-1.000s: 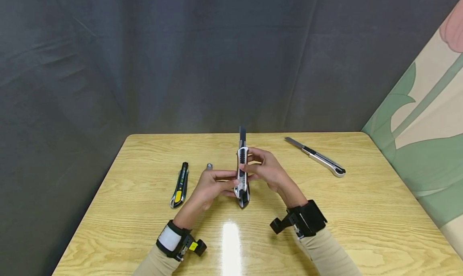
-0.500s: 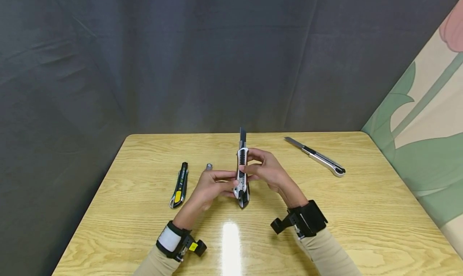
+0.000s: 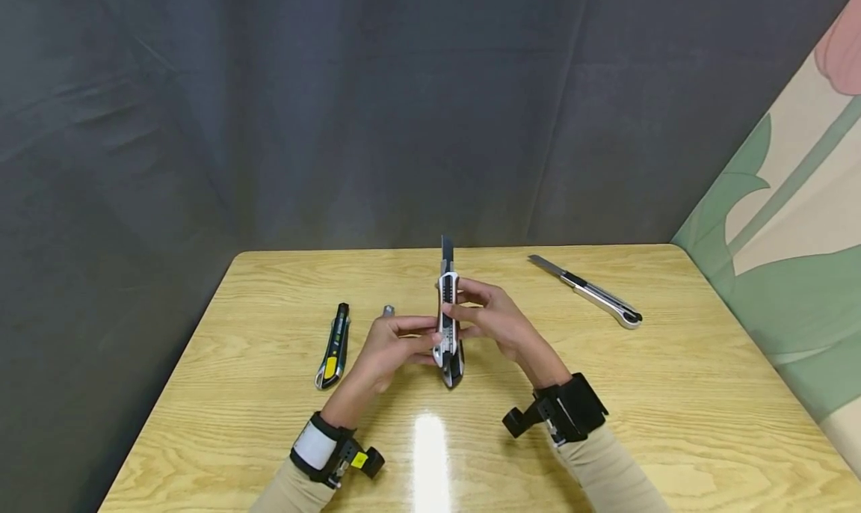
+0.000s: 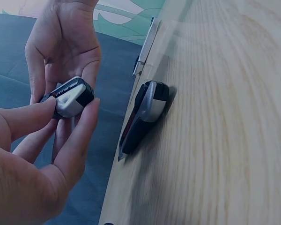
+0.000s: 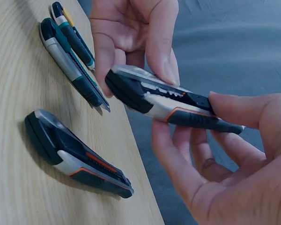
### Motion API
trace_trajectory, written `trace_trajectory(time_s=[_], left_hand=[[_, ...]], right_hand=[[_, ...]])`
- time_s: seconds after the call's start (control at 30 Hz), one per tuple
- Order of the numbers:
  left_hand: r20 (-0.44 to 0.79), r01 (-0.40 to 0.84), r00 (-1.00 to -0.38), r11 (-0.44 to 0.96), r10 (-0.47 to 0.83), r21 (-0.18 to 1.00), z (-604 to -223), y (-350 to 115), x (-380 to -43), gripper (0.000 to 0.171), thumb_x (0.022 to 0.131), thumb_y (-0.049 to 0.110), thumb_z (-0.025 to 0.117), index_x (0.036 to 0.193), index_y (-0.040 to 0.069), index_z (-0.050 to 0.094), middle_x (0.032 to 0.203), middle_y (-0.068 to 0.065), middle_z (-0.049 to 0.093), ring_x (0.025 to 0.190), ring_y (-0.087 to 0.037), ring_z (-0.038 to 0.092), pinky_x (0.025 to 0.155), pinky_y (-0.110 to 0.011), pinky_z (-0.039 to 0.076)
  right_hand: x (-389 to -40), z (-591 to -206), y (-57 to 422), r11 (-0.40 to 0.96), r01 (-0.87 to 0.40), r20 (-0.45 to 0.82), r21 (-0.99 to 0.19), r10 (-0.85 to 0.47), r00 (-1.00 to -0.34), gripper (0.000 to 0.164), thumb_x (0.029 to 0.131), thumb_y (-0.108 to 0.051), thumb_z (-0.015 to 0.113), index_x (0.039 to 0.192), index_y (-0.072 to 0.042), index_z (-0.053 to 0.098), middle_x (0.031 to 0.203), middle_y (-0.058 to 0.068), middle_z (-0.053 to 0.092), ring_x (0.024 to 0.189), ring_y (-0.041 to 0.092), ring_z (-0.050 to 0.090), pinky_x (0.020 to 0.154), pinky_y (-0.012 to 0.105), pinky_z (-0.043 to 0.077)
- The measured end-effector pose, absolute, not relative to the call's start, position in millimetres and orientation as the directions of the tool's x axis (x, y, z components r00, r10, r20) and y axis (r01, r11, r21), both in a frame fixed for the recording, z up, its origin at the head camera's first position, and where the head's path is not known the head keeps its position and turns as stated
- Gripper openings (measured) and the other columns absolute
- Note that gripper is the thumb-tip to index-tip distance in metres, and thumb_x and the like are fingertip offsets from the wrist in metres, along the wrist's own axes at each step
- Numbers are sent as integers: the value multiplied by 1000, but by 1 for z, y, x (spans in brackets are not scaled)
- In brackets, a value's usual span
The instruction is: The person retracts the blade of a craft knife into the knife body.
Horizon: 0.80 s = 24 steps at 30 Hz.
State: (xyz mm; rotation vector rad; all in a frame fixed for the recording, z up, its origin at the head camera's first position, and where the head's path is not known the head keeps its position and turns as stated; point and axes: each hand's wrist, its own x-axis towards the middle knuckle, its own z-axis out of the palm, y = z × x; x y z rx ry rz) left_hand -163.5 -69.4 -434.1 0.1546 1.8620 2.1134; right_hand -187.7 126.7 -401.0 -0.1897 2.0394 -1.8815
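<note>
Both hands hold one utility knife over the middle of the table, its blade out and pointing away from me. My left hand pinches its rear end between thumb and fingers. On the front part, my right hand grips it, thumb at the black slider and fingers under the body. A second, similar utility knife with orange trim lies on the table directly below; in the head view the held one mostly covers it.
A black utility knife with a yellow slider lies at left. Beside it, another knife is mostly hidden behind my left hand in the head view. At back right lies a silver utility knife, blade out. Dark cloth hangs behind the table.
The held utility knife and my right thumb have shifted very slightly left. Both grips stay the same, and the knives on the table have not moved.
</note>
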Motion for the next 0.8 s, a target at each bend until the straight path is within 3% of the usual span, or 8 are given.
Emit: trace_trajectory(time_s=[0.27, 0.53, 0.8], left_hand=[[-123, -160, -947, -104, 296, 982, -433, -67, -166, 31, 81, 5, 71, 112, 5, 69, 114, -21, 66, 85, -32, 67, 70, -41, 61], [-126, -172, -938, -119, 324, 978, -435, -64, -163, 31, 83, 6, 70, 113, 6, 69, 115, -20, 66, 88, -31, 66, 72, -42, 60], [-138, -187, -936, -127, 324, 974, -437, -63, -161, 31, 82, 5, 71, 113, 6, 69, 113, -21, 66, 89, -32, 66, 70, -40, 61]], right_hand=[[-187, -402, 127, 91, 157, -179, -983, -340, -923, 39, 90, -29, 63, 126, -15, 60, 120, 16, 57, 101, 26, 59, 81, 46, 58], [-185, -401, 129, 91, 115, -139, -989, -327, -935, 34, 88, -19, 66, 122, -13, 62, 115, 15, 57, 98, 27, 60, 70, 40, 61], [-183, -403, 130, 71, 108, -126, -992, -361, -924, 36, 88, -14, 66, 123, -10, 61, 112, 17, 56, 95, 29, 59, 74, 46, 60]])
